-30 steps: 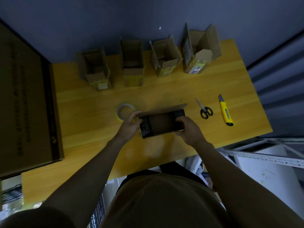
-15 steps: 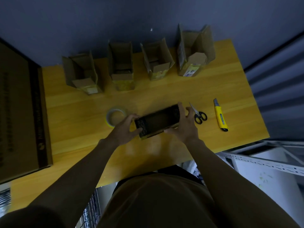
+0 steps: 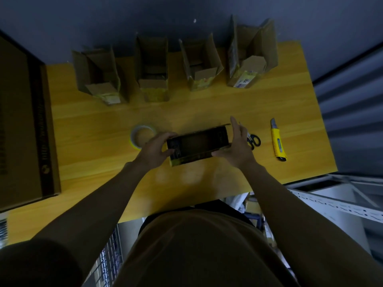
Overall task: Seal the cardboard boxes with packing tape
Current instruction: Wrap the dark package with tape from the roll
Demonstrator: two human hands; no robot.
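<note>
A small cardboard box [image 3: 198,145] sits on the yellow wooden table [image 3: 207,108] in front of me, with its top flaps down. My left hand [image 3: 158,148] grips its left end, fingers curled over the top edge. My right hand [image 3: 235,145] is at its right end with the fingers straight along the side and the thumb under the near edge. A roll of clear packing tape [image 3: 143,136] lies flat just left of my left hand. Several open boxes [image 3: 152,69] stand in a row along the far edge.
Black-handled scissors [image 3: 253,140] lie just right of my right hand, and a yellow utility knife [image 3: 277,139] lies further right. A large flat carton [image 3: 22,121] covers the table's left end. Metal shelving [image 3: 331,195] stands at the lower right beyond the table edge.
The far flap that stood up has come down onto the box. My right hand has shifted from the near side to the right end, its fingers now straight.
</note>
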